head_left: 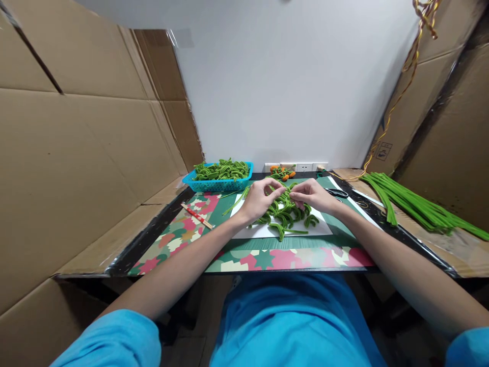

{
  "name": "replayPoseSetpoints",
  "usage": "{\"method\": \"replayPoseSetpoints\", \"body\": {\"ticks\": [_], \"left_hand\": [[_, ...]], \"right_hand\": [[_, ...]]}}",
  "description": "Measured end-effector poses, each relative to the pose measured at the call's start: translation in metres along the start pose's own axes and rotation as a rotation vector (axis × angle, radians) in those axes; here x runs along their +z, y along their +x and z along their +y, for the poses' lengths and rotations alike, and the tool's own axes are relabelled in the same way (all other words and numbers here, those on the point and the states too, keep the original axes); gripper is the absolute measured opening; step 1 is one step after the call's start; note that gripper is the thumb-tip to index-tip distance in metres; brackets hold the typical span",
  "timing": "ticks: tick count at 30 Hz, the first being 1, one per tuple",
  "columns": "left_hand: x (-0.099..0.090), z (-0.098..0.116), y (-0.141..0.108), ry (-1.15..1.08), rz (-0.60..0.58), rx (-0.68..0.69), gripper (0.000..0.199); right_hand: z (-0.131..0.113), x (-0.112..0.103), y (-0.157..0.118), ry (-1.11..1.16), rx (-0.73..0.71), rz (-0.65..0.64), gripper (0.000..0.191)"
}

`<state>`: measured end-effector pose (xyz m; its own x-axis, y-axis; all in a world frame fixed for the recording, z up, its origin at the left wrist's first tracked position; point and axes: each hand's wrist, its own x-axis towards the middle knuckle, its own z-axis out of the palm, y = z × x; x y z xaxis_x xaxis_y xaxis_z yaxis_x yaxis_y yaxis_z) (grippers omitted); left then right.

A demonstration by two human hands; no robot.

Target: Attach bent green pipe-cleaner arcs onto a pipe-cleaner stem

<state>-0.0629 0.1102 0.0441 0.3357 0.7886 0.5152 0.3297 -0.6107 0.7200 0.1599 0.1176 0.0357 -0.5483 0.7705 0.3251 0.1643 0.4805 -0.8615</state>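
My left hand (264, 196) and my right hand (310, 195) face each other above a white sheet (323, 230). Both have thumb and fingers pinched on a piece of green pipe cleaner (289, 187), whose shape is partly hidden by the fingers. Under and around them, several curled green pipe-cleaner pieces (282, 219) lie heaped on the paper. One bent piece with a straight stem (296, 232) rests near the sheet's front edge. Thin green strands (234, 205) lie just left of my left hand.
A blue basket (217, 186) full of curled green pieces stands back left. Orange balls on green stems (282, 172) lie behind my hands. Black-handled scissors (336, 192) are to the right, then long green pipe cleaners (416, 204). Chopsticks in a red wrapper (197, 215) lie left. Cardboard walls (76, 153) flank the table.
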Motion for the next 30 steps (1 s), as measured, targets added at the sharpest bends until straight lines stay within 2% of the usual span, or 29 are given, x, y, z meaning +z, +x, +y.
{"method": "replayPoseSetpoints", "body": {"ticks": [5, 10, 13, 15, 19, 21, 23, 27, 30], "left_hand": [[-0.008, -0.011, 0.006, -0.106, 0.081, -0.057, 0.042], [-0.013, -0.016, 0.007, 0.006, 0.111, -0.087, 0.042], [-0.015, -0.018, 0.008, 0.1, 0.125, -0.041, 0.036], [-0.014, -0.019, 0.009, 0.078, 0.078, -0.001, 0.039], [-0.008, -0.017, 0.007, 0.014, -0.102, 0.003, 0.04], [-0.005, -0.016, 0.005, 0.022, -0.13, -0.004, 0.04], [-0.003, -0.017, 0.004, 0.029, -0.113, -0.009, 0.037], [-0.007, -0.021, 0.007, 0.062, 0.0, -0.021, 0.033], [-0.016, -0.022, 0.009, 0.26, 0.097, -0.043, 0.036]], "right_hand": [[0.001, 0.0, -0.001, -0.011, 0.009, 0.032, 0.038], [0.002, 0.002, -0.001, -0.072, 0.019, 0.032, 0.036], [0.003, 0.002, -0.001, -0.096, 0.012, 0.04, 0.037], [0.003, 0.002, -0.001, -0.097, 0.009, 0.039, 0.038], [0.004, 0.002, 0.0, -0.081, 0.006, 0.025, 0.041], [0.004, 0.002, 0.0, -0.081, 0.01, 0.017, 0.041], [0.004, 0.002, 0.0, -0.09, 0.018, 0.011, 0.04], [0.006, 0.001, 0.001, -0.099, 0.022, 0.029, 0.037], [0.007, 0.0, 0.001, -0.102, 0.023, 0.056, 0.036]]}}
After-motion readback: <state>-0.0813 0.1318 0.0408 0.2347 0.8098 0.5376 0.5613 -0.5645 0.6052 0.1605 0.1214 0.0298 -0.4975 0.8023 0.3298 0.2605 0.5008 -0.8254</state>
